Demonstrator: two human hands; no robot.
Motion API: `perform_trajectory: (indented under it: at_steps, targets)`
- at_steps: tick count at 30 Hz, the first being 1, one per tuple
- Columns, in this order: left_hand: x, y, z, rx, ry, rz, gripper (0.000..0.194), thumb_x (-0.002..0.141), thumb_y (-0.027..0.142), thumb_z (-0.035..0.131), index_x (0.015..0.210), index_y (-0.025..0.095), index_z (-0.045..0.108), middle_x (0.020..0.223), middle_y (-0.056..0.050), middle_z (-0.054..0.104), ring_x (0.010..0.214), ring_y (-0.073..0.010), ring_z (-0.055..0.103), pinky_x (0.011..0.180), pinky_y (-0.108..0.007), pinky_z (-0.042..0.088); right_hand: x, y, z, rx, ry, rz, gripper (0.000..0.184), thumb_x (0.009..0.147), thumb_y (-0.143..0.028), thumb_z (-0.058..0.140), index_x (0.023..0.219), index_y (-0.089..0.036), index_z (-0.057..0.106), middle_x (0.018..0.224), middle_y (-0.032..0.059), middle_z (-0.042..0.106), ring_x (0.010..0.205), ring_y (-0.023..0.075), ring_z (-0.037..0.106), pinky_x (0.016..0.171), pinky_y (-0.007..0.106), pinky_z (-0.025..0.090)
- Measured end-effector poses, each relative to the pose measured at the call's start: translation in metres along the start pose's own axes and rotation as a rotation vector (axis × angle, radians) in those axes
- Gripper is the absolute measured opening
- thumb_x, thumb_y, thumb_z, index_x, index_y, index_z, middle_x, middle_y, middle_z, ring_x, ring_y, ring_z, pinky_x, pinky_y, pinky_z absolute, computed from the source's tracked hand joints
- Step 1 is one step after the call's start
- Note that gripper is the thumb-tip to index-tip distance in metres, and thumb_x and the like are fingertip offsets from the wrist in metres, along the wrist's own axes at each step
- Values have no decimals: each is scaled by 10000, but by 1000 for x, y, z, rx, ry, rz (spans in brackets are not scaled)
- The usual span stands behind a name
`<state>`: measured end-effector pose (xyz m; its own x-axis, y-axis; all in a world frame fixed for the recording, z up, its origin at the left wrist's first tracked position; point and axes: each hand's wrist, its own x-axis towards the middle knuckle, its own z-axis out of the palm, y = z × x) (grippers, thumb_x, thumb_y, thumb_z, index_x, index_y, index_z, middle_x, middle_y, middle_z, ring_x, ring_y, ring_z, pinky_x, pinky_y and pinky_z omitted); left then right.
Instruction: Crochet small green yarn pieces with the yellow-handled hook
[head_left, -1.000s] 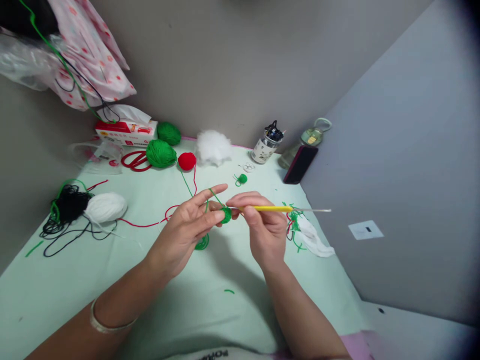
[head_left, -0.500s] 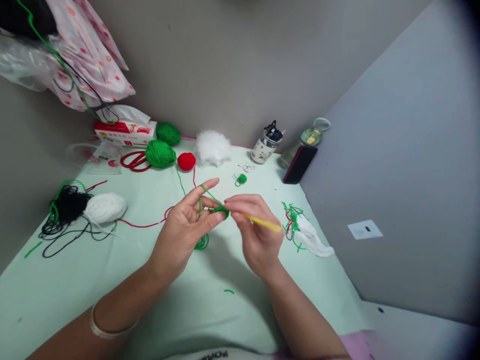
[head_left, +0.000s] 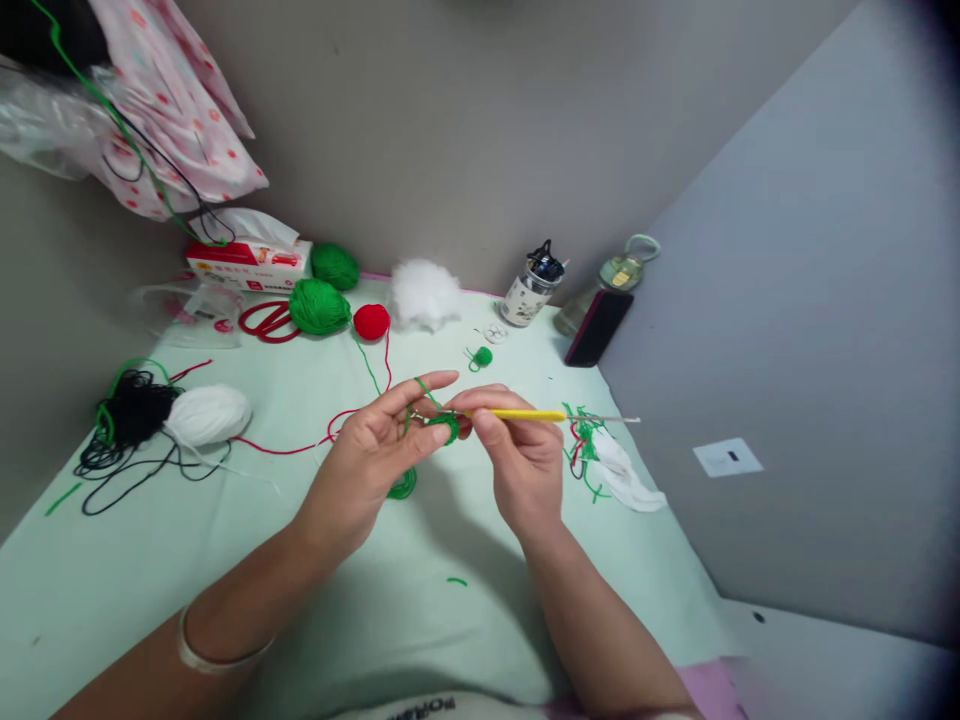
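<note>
My left hand point(head_left: 375, 450) pinches a small green crochet piece point(head_left: 448, 428) between thumb and fingers. Green yarn point(head_left: 427, 392) runs from the piece up over the raised index finger. In my right hand point(head_left: 521, 450) is a yellow-handled crochet hook point(head_left: 525, 414), lying nearly level. Its bare metal end points right, while the other tip meets the crochet piece and is partly hidden by the fingers. Loops of green yarn point(head_left: 403, 485) lie on the table under my left hand.
Green yarn balls point(head_left: 320, 306), a red ball point(head_left: 371, 322), red-handled scissors point(head_left: 268, 321) and white stuffing point(head_left: 425, 295) sit at the back. White yarn point(head_left: 210, 414) and black yarn point(head_left: 135, 410) lie left. A phone point(head_left: 598, 329) leans on a bottle point(head_left: 622, 270); yarn scraps point(head_left: 589, 435) lie right.
The crochet hook has swung from slanting down toward me to nearly level, its free end now pointing right. My right hand has turned with it; the left index finger has shifted slightly right.
</note>
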<state>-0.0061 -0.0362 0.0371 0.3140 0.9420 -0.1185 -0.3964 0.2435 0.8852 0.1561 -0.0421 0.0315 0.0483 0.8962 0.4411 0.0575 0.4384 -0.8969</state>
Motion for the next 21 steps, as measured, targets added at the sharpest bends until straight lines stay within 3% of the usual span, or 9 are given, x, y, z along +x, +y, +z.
perform_trajectory:
  at_steps: [4, 9, 12, 17, 21]
  targets:
    - [-1, -3, -1, 72, 0, 9, 383, 919, 343, 766, 1301, 315, 748, 952, -13, 675, 741, -124, 521, 595, -244, 369, 0, 3, 0, 143, 70, 81, 176, 977, -371, 679, 948, -225, 773, 870, 30, 754, 685, 136, 662, 637, 288, 580]
    - [-1, 0, -1, 61, 62, 43, 332, 870, 301, 812, 1201, 307, 797, 922, -9, 641, 872, -159, 564, 738, -259, 432, 2, 3, -2, 206, 63, 140, 221, 992, -400, 642, 923, -209, 730, 848, 41, 762, 662, 142, 654, 644, 303, 590]
    - [0, 1, 0, 83, 70, 40, 335, 858, 305, 820, 1192, 312, 802, 922, -11, 637, 848, -160, 553, 725, -264, 435, 3, 2, -2, 223, 60, 132, 231, 1002, -404, 627, 913, -207, 706, 821, 38, 763, 647, 143, 656, 620, 295, 574]
    - [-2, 0, -1, 147, 99, 61, 353, 854, 305, 808, 1206, 321, 797, 934, -12, 620, 769, -150, 524, 632, -261, 413, -1, -3, -3, 96, 51, 56, 237, 1037, -383, 574, 935, -209, 698, 868, 41, 769, 692, 150, 691, 649, 310, 596]
    - [-3, 3, 1, 265, 157, 119, 335, 857, 255, 791, 1186, 318, 798, 884, 12, 594, 691, -127, 467, 646, -260, 431, -7, -7, -3, -199, 34, -161, 202, 1061, -269, 515, 1016, -231, 708, 935, 45, 775, 741, 160, 717, 674, 324, 605]
